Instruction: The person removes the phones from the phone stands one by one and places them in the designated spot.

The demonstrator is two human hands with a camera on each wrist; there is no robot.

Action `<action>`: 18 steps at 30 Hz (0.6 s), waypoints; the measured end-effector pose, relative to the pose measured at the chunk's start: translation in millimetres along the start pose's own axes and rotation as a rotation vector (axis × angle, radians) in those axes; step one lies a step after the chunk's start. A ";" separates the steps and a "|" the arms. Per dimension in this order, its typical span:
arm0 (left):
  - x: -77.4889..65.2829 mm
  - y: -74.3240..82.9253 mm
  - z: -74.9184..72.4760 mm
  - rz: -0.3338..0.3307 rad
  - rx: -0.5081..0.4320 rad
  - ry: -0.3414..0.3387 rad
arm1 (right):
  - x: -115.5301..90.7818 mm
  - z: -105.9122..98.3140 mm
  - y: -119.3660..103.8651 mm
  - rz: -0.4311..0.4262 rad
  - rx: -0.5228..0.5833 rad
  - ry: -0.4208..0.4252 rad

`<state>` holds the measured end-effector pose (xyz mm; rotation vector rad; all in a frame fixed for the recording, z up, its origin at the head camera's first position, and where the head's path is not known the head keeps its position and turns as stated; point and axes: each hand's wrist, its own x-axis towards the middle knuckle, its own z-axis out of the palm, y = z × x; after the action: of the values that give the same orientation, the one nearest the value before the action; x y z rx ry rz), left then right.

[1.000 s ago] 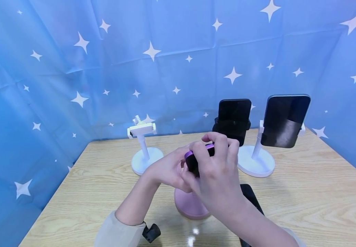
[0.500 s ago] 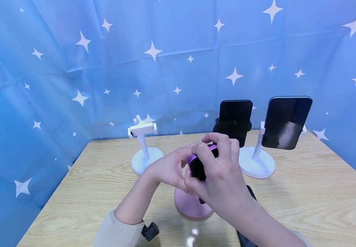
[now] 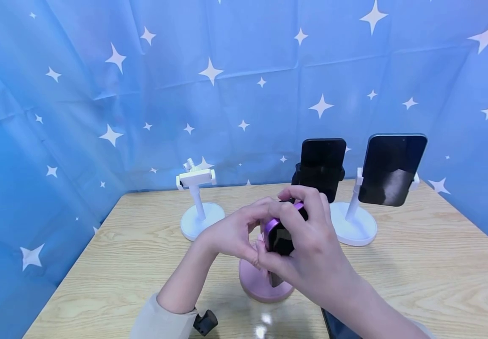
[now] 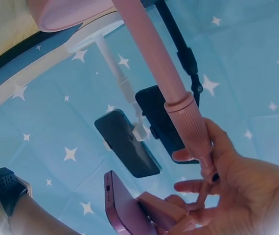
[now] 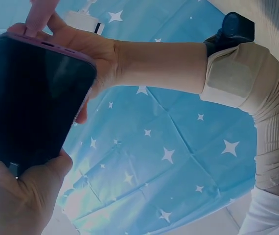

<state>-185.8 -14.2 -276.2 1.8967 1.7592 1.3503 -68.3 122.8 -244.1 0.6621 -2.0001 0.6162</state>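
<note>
My left hand grips the upper part of a pink phone stand, whose round base rests on the table. In the left wrist view its fingers curl round the joint below the ribbed collar of the pole. A purple-edged phone lies against the pink clamp of the stand. My right hand holds this phone with fingers over the far edge and thumb on the near side. The right wrist view shows its dark screen. My hands hide much of the clamp in the head view.
A white phone stand with a bare clamp stands at back left. At back right, a black holder carries a phone and a white stand carries a larger phone. Another dark phone lies partly under my right forearm.
The purple phone has tilted and shifted slightly right and down, showing more of its screen. My right hand has moved with it, while the left hand keeps its hold on the stand.
</note>
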 end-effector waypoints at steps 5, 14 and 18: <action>-1.3 -2.4 2.5 0.017 0.014 0.013 | -17.2 10.2 24.9 -0.038 0.085 0.015; -5.4 -10.9 18.1 0.166 0.096 0.188 | -47.6 27.7 72.0 -0.008 0.250 -0.020; -6.3 -14.6 32.8 0.165 0.162 0.343 | -61.0 24.7 82.6 0.013 0.300 -0.022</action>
<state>-170.8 -2.6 -307.4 2.0297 1.9561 1.7290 -111.2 179.7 -322.0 0.8376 -1.9512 0.9321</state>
